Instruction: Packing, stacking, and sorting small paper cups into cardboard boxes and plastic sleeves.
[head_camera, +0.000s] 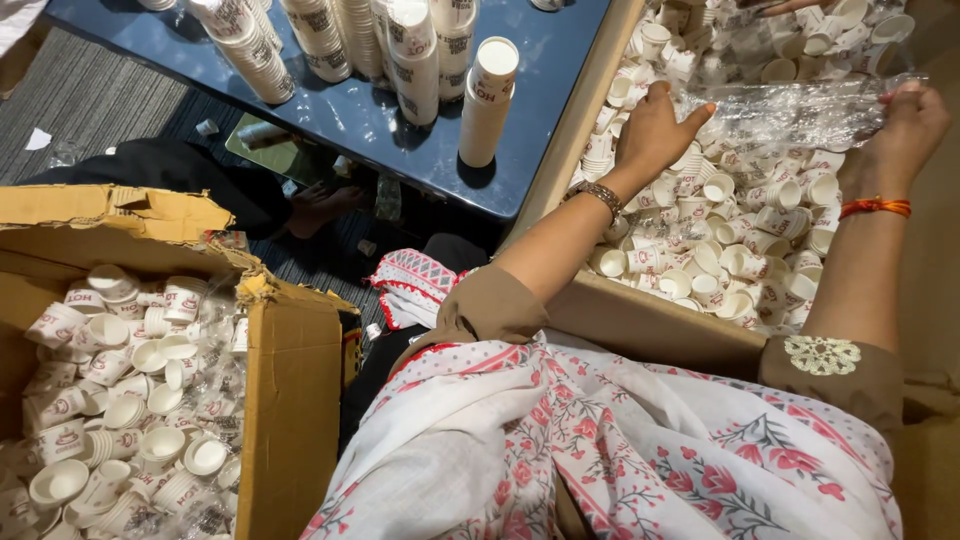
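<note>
Short brown sleeves with a pale embroidered motif; a white floral-printed scarf (620, 450) in red and pink; metal bracelet (600, 195) on left wrist; orange thread (875, 207) on right.

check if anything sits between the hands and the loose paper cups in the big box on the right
Yes: a clear plastic sheet, stretched between the left hand and right hand, lies over the loose paper cups beneath.

we see stacked cups (487, 100) on the table (560, 60), between a left box (290, 400) and a right box (640, 325) holding loose cups (740, 260).
</note>
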